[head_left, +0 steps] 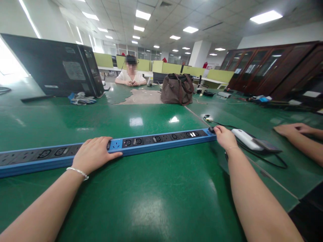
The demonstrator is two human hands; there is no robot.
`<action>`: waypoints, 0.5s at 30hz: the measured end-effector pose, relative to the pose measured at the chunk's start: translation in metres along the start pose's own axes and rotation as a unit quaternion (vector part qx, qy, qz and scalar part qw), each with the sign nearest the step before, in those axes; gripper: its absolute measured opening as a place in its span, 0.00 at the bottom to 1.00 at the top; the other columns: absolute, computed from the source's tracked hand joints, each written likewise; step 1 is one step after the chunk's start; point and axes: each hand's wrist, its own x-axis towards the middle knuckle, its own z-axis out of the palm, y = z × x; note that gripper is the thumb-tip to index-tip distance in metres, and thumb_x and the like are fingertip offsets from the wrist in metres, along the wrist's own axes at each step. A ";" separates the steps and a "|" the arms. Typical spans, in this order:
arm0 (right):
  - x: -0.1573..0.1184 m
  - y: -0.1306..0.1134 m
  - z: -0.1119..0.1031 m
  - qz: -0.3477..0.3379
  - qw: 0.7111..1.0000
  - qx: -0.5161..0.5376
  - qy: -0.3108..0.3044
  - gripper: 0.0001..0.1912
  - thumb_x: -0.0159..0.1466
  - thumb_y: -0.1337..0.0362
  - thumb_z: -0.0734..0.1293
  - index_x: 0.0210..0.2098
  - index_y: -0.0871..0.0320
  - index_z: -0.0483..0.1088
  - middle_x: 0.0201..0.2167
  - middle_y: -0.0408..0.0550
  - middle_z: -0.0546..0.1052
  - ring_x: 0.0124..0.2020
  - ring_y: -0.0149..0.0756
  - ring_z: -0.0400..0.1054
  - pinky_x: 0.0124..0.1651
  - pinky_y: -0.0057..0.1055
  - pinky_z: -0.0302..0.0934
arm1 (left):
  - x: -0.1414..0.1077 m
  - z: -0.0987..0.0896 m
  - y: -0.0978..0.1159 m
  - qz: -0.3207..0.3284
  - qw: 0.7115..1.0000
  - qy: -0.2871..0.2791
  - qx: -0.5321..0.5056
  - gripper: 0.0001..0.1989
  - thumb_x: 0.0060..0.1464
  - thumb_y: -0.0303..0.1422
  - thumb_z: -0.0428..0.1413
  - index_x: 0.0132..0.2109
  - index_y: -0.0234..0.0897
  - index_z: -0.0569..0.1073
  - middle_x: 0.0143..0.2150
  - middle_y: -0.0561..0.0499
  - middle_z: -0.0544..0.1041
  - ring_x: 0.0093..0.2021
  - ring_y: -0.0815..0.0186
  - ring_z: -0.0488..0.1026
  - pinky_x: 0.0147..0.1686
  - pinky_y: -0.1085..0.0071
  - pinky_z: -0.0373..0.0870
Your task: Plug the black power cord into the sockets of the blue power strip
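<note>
- Nearest the lens: bare left forearm (45, 205), bracelet (77, 172) at the wrist, left hand (94, 151) curled over the blue power strip (148, 141), thumb along its near side.
- The strip stretches across the tabletop from the left picture edge; can't tell if its right end sits flush. Right hand (225, 137) is there, fingertips pinching a round black end fitting (211, 130).
- Tip imo: keep the left palm pressing so nothing skates, and keep the right fingers in line, no sideways wrenching.
- Surface: glossy green tabletop (161, 201). Black computer tower (55, 67), gloves (82, 98), pale torn patch (143, 97), brown bag (170, 89), white plastic box (246, 139), someone else's hands (290, 129).
- Room: lime partitions (103, 59), co-worker in white (121, 77), wooden cabinets (282, 72).
</note>
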 end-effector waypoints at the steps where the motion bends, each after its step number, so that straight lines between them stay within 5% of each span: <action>1: 0.000 -0.001 0.000 -0.003 1.000 -0.004 -0.007 0.24 0.64 0.54 0.53 0.51 0.58 0.69 0.46 0.55 0.75 0.46 0.43 0.67 0.46 0.34 0.59 | 0.000 0.000 0.000 0.002 1.000 0.000 0.001 0.41 0.46 0.62 0.44 0.52 0.30 0.68 0.47 0.36 0.75 0.47 0.48 0.71 0.48 0.54 0.63; 15: 0.002 -0.007 -0.003 0.005 0.998 -0.051 -0.045 0.24 0.63 0.55 0.54 0.52 0.56 0.70 0.49 0.53 0.74 0.48 0.43 0.67 0.48 0.34 0.59 | 0.000 -0.001 0.001 0.001 1.000 0.001 -0.012 0.42 0.46 0.61 0.44 0.53 0.29 0.68 0.46 0.34 0.74 0.47 0.46 0.70 0.48 0.54 0.62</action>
